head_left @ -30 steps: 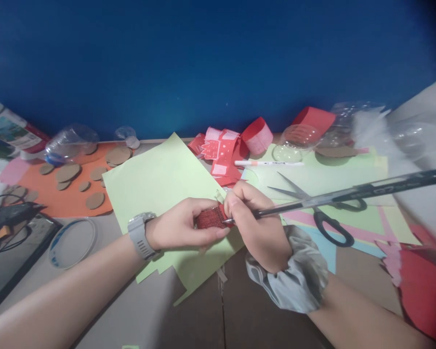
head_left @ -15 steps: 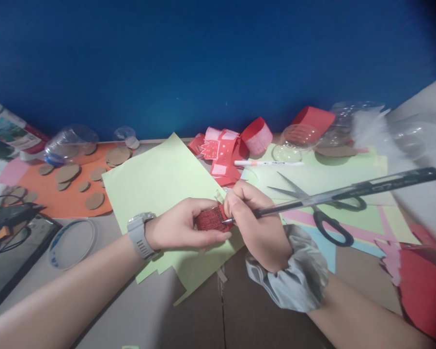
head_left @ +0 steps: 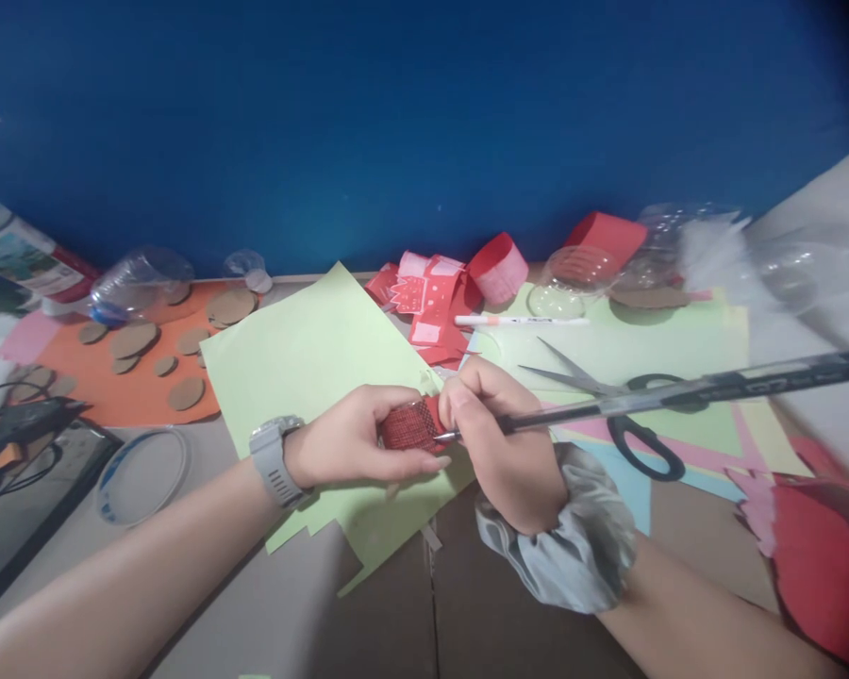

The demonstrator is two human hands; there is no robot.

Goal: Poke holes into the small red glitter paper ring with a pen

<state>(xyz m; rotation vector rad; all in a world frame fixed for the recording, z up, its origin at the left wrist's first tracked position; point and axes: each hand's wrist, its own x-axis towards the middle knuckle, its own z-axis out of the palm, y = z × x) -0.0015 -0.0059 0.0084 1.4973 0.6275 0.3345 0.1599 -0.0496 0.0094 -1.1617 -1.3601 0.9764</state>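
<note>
My left hand [head_left: 350, 434], with a grey watch at its wrist, is closed around a small red piece covered in dark criss-cross lines [head_left: 405, 427]. My right hand [head_left: 491, 434] is closed with a black pen [head_left: 594, 407] running through it, the tip at the red piece's right side. Its thumb and forefinger meet close to the red piece's edge; whether they pinch it too is hidden. Beneath both hands lies a light green sheet [head_left: 290, 354] with cut edges. Open scissors [head_left: 612, 391] rest just right of the right hand.
Behind the hands are red and pink paper pieces [head_left: 435, 297], a white marker [head_left: 522, 322] and clear plastic cups [head_left: 566, 283]. Cardboard discs [head_left: 134, 338] lie on orange paper [head_left: 89, 382] at left, near a clear lid [head_left: 143, 476]. A blue panel [head_left: 424, 132] rises at the back.
The pen's back end has swung slightly down and its shaft further to the right. Both hands stay almost in place around the red piece; the view has shifted a little.
</note>
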